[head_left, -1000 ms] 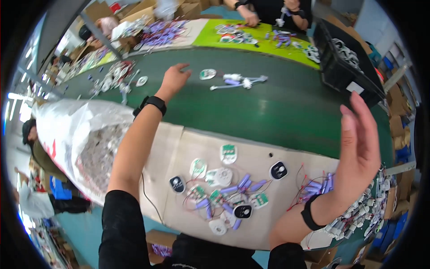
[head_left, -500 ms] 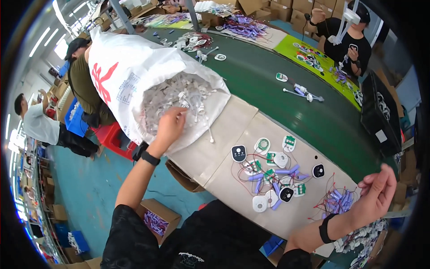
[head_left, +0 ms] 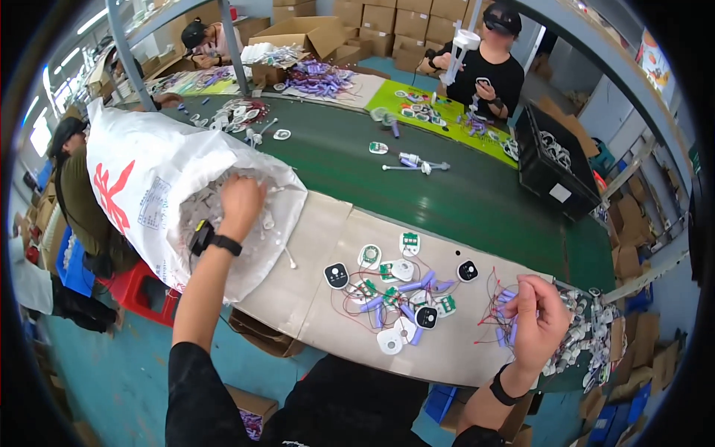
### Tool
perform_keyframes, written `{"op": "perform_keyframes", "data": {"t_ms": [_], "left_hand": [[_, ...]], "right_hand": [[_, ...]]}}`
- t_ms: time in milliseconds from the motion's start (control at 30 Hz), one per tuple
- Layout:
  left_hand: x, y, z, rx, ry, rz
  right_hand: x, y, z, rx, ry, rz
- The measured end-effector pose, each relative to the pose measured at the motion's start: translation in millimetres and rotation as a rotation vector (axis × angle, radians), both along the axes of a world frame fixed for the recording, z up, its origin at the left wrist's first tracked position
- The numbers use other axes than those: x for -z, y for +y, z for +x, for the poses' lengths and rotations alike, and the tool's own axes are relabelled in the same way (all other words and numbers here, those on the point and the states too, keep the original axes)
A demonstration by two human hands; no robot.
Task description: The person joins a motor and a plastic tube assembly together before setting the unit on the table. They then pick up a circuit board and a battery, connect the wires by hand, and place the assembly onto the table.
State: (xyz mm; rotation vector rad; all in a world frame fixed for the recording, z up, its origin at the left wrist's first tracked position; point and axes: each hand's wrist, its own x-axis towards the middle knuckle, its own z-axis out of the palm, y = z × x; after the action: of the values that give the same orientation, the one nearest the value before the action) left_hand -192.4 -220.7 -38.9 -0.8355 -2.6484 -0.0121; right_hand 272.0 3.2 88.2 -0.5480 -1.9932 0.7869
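Head view: white sack point(head_left: 160, 173) slants lengthwise, opening toward lower right.

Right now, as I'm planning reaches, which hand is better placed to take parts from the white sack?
Probably the left hand: it's inside the white sack, while the right hand is away, beside purple battery cells.

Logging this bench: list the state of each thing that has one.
White bag: tipped, mouth open
Left hand: in bag's mouth
Right hand: fingers curled
Black crate: open, holding white parts
Black-faced panels: face up
Purple cylinders: scattered
Far cardboard box: flaps open
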Motion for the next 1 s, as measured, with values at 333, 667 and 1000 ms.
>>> {"op": "perform_keyframes", "data": {"t_ms": [333,667,1000], "left_hand": [[-56,-22,100,0.206,-1.120,1.201],[-29,139,227,0.606,-2.013,1.800],[-17,125,246,1.068,-1.892,1.668]], "right_hand": [[56,27,-58,-0.256,-0.163,-0.303],[122,27,-86,-0.798,0.044,-0.865],[131,43,-63,-0.656,0.301,-0.899]]}}
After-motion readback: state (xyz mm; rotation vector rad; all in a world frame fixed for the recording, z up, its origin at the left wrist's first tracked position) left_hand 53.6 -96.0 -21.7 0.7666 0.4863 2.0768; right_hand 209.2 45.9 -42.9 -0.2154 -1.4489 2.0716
